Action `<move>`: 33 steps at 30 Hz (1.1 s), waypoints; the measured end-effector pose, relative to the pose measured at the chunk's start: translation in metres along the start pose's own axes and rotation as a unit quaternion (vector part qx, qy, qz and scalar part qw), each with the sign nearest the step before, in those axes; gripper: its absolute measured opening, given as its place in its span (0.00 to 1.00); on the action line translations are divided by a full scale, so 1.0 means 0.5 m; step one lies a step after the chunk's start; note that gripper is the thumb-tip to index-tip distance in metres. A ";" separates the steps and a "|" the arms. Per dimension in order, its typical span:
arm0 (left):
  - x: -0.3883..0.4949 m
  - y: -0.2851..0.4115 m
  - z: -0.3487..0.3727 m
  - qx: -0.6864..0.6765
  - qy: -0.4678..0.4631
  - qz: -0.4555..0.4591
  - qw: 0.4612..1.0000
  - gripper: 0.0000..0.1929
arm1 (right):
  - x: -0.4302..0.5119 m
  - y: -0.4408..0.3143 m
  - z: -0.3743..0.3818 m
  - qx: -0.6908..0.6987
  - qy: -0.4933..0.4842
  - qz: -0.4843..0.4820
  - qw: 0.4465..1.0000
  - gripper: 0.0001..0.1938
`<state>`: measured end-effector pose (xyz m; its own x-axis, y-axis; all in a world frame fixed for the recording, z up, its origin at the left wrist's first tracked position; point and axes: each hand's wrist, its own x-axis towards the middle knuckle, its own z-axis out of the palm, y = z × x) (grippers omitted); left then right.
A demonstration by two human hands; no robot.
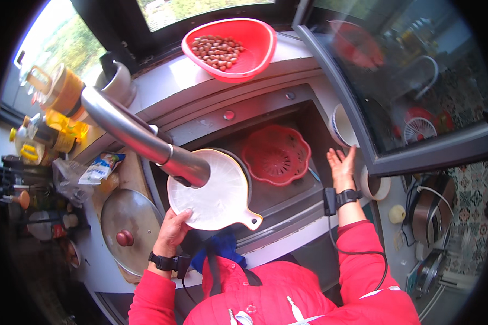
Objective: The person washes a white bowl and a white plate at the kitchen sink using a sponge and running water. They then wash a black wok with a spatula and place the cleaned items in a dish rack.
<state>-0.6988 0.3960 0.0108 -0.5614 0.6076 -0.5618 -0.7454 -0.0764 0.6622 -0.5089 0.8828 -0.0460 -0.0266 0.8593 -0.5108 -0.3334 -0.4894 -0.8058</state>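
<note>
My left hand (pixel 175 229) grips the rim of a white plastic strainer-like dish (pixel 223 203) with a yellowish edge and a holed tab handle. The dish is under the spout of the metal faucet (pixel 146 140), over the left side of the sink (pixel 264 205). A dark round rim shows just behind it. On the right of the sink, my right hand (pixel 342 168) is empty, palm up with fingers apart. Its fingertips are close to a white bowl with a blue band (pixel 343 126); contact cannot be made out. A red flower-shaped colander (pixel 264 172) lies in the sink.
A red basket (pixel 258 59) with brown nuts stands on the windowsill. An open window sash (pixel 374 160) juts over the right counter, above another bowl (pixel 382 187). Left of the sink are a glass pot lid (pixel 128 215), a plastic packet (pixel 101 168) and several bottles (pixel 61 140).
</note>
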 end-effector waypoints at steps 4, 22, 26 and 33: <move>-0.008 -0.015 -0.014 -0.001 0.002 0.014 1.000 0.25 | 0.145 -0.040 -0.018 0.062 -0.124 0.107 0.985 0.26; -0.079 0.077 0.001 0.098 0.095 0.031 0.990 0.21 | -0.325 0.182 0.024 -0.294 -0.375 0.138 0.868 0.34; -0.098 0.123 0.040 0.270 0.125 0.060 0.953 0.21 | -0.373 0.262 0.046 -0.305 -0.447 0.193 0.819 0.37; -0.141 0.169 0.145 0.653 0.213 0.157 0.710 0.25 | -0.401 0.343 0.078 -0.329 -0.499 0.230 0.768 0.39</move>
<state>-0.6961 0.4038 0.1423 -0.8909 0.4075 -0.2005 0.2531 0.8121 0.5258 -0.5978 0.6324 -0.0700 -0.8175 0.0979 -0.5676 0.4674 -0.4632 -0.7530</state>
